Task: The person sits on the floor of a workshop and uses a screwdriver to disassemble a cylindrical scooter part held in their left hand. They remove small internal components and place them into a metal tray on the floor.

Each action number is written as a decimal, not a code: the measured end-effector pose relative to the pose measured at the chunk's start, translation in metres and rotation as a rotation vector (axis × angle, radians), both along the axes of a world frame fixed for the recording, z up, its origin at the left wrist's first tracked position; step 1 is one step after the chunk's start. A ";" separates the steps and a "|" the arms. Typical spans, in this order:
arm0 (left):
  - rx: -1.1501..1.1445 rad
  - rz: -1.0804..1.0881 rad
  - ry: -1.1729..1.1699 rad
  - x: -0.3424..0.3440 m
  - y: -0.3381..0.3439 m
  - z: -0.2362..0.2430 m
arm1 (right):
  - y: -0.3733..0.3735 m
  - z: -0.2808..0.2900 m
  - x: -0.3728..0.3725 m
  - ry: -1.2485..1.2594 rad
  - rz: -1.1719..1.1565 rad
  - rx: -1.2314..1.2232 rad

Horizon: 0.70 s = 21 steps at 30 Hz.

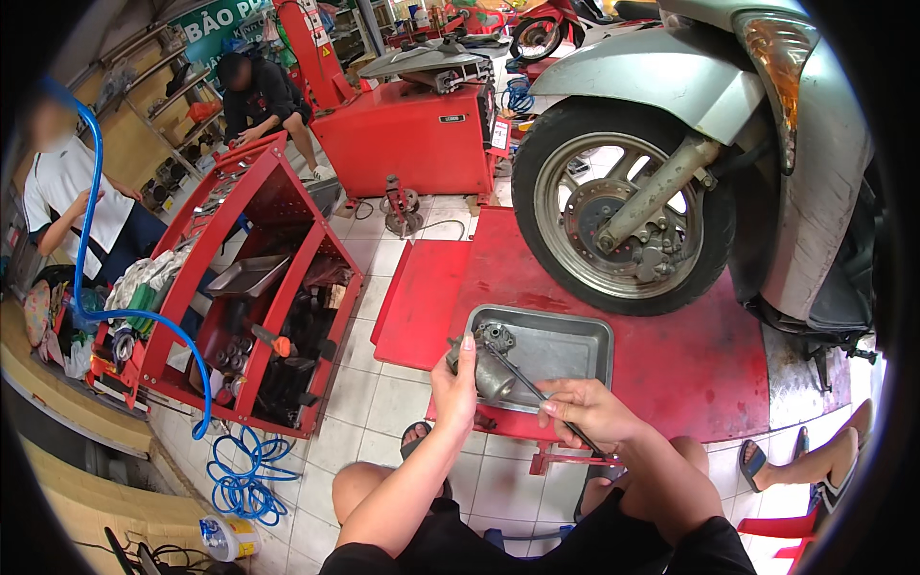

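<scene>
My left hand (454, 388) is closed around a grey metal part with a rounded cylindrical body (494, 378), probably a small motor, held over the near left of a metal tray (586, 401). A round, toothed-looking metal piece (495, 336) shows just beyond it; whether the two are joined is unclear. My right hand (586, 407) grips a long, thin dark tool (517, 372), slanting up and left. Its tip lies at or near the metal part, and contact cannot be made out. The tool's exact kind is not clear.
A silver scooter's front wheel (623, 206) stands on a red lift platform (690, 369) beyond the tray. At left are a red tool cart (287, 383), a blue hose (251, 474) and a standing person (81, 192). Another person (264, 96) bends farther back. Someone's sandalled foot (757, 464) is at right.
</scene>
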<state>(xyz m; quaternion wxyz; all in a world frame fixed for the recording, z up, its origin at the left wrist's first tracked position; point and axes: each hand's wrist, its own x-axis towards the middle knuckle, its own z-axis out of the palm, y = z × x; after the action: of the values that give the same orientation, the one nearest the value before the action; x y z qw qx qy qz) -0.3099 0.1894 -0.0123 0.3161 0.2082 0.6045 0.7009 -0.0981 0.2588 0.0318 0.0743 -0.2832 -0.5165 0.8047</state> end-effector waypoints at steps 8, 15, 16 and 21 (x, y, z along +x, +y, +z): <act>-0.050 0.003 0.193 0.010 0.000 -0.002 | -0.015 -0.024 -0.004 -0.262 -0.153 1.217; 0.089 -0.037 0.084 -0.002 -0.002 -0.012 | -0.029 -0.007 -0.009 -0.215 -0.249 1.137; 0.128 -0.079 0.072 -0.001 -0.002 -0.011 | -0.027 -0.004 -0.007 -0.198 -0.219 0.997; 0.231 -0.199 0.065 -0.002 -0.001 -0.002 | -0.019 0.003 -0.002 -0.102 -0.147 0.607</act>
<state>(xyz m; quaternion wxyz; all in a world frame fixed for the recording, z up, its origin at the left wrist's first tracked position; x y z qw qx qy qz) -0.3117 0.1881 -0.0145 0.3382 0.3245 0.5061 0.7240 -0.0999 0.2394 0.0352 0.1872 -0.3246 -0.7143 0.5912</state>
